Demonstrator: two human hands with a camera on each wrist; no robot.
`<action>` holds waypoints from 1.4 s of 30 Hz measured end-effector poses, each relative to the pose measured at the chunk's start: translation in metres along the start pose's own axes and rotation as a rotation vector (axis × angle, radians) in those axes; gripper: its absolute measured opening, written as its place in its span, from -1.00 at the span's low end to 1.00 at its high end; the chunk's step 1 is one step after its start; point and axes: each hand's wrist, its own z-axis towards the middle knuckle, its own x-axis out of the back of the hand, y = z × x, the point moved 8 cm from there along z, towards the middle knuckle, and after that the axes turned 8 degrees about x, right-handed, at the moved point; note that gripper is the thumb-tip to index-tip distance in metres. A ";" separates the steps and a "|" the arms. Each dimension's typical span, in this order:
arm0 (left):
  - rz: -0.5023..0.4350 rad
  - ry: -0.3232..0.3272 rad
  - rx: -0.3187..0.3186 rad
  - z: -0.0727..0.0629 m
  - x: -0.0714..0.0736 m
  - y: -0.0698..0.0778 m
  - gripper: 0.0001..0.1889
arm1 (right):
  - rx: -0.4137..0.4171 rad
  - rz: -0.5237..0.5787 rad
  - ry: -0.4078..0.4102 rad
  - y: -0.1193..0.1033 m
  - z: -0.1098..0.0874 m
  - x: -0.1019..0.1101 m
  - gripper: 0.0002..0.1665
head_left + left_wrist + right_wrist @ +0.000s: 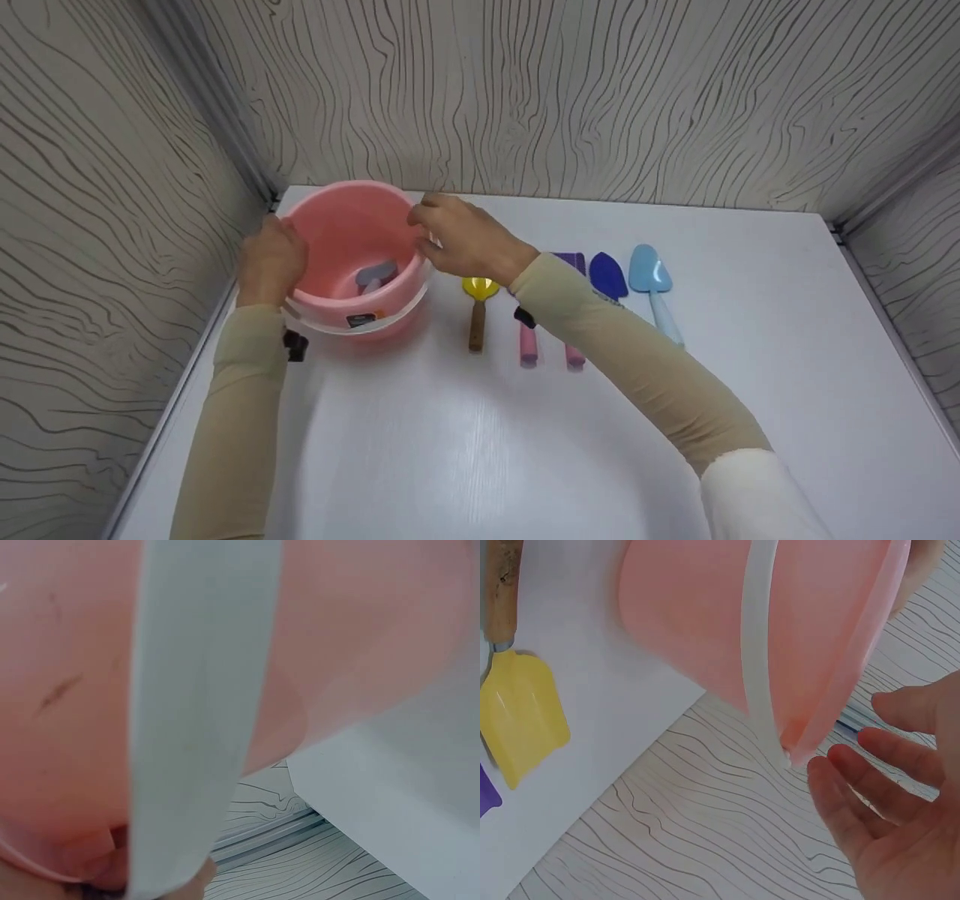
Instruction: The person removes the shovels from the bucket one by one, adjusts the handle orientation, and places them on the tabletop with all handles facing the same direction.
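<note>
A pink bucket with a white handle stands at the back left of the white table. My left hand grips its left rim, fingers partly hidden; in the left wrist view the bucket wall and white handle fill most of the picture. At the right rim is my right hand; in the right wrist view this hand has spread, relaxed fingers, their tips right beside the rim near the handle's hinge. Inside the bucket lies a small grey tool, its lower part hidden.
Right of the bucket lie a yellow shovel with a wooden handle, two pink handles, a dark blue shovel blade and a light blue shovel. My right forearm partly covers them. Wood-patterned panels enclose the table.
</note>
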 end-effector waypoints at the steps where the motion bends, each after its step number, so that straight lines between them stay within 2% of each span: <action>1: 0.001 0.000 -0.002 0.000 0.000 -0.001 -0.30 | 0.015 0.003 -0.020 -0.003 0.003 -0.004 -0.57; 4: 0.002 -0.001 -0.010 0.000 0.000 -0.002 -0.30 | 0.060 0.017 -0.059 -0.011 0.013 -0.014 -0.59; 7: 0.025 0.032 -0.031 0.001 0.001 0.000 -0.32 | 0.116 -0.003 -0.097 -0.019 0.021 -0.024 -0.62; 10: 0.030 0.039 -0.045 0.002 -0.002 0.005 -0.33 | 0.116 -0.024 -0.151 -0.022 0.026 -0.033 -0.61; 15: 0.032 0.024 -0.040 0.005 -0.008 0.014 -0.31 | 0.012 0.041 -0.217 -0.019 0.033 -0.044 -0.64; 20: 0.027 0.026 -0.012 0.006 -0.005 0.012 -0.32 | -0.053 0.132 -0.279 -0.024 0.044 -0.056 -0.74; 25: 0.037 0.037 -0.021 0.005 -0.002 0.010 -0.33 | -0.146 0.167 -0.316 -0.028 0.049 -0.062 -0.82; 29: 0.049 0.043 -0.019 0.005 -0.002 0.009 -0.34 | -0.182 0.152 -0.316 -0.029 0.051 -0.065 -0.83; 34: 0.050 0.045 -0.001 0.005 -0.003 0.006 -0.32 | -0.192 0.189 -0.298 -0.030 0.052 -0.072 -0.90; 36: 0.061 0.057 -0.013 0.004 -0.003 0.005 -0.33 | -0.196 0.211 -0.304 -0.031 0.053 -0.077 -0.95; 39: 0.068 0.073 -0.031 0.003 -0.002 0.006 -0.35 | -0.276 0.275 -0.283 -0.027 0.052 -0.081 -0.95; 42: 0.062 0.083 -0.037 0.003 0.001 0.007 -0.34 | -0.303 0.266 -0.267 -0.025 0.056 -0.081 -0.89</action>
